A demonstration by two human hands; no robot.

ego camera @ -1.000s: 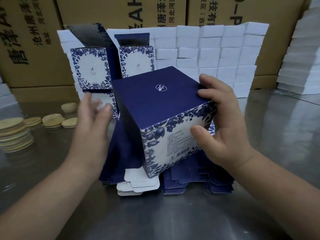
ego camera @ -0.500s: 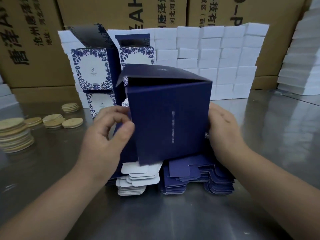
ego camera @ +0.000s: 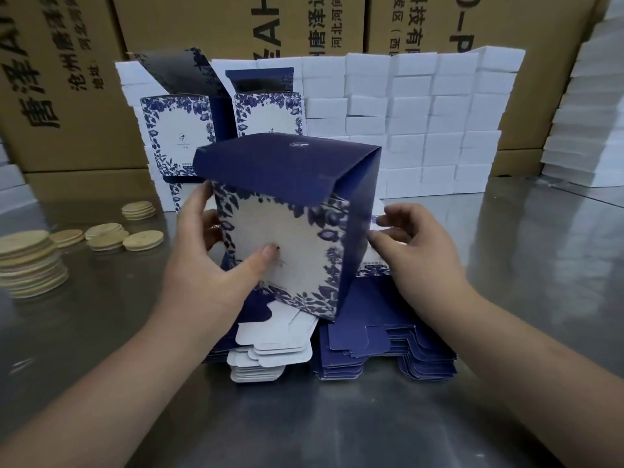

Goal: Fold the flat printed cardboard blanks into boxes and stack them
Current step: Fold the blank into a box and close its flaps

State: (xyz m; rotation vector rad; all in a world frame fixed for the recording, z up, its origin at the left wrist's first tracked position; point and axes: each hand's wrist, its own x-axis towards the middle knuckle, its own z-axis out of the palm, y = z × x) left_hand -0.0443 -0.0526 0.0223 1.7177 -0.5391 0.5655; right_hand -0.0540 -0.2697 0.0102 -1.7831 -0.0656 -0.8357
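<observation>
Soft overhead light glares off the steel table (ego camera: 506, 298); edges warp.

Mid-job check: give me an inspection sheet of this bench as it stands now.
Surface: shiny metal table.
Job's things: half-folded box tilted above the pile of flat blanks, lid flap untucked; two folded boxes behind, lids open.
Clutter: stacks of wooden discs, left.
Grippers: left hand grips the box, thumb on its printed face; right hand open at its blue side.
Cables: nothing seen.
Surroundings: white boxes stacked behind; brown cartons.
</observation>
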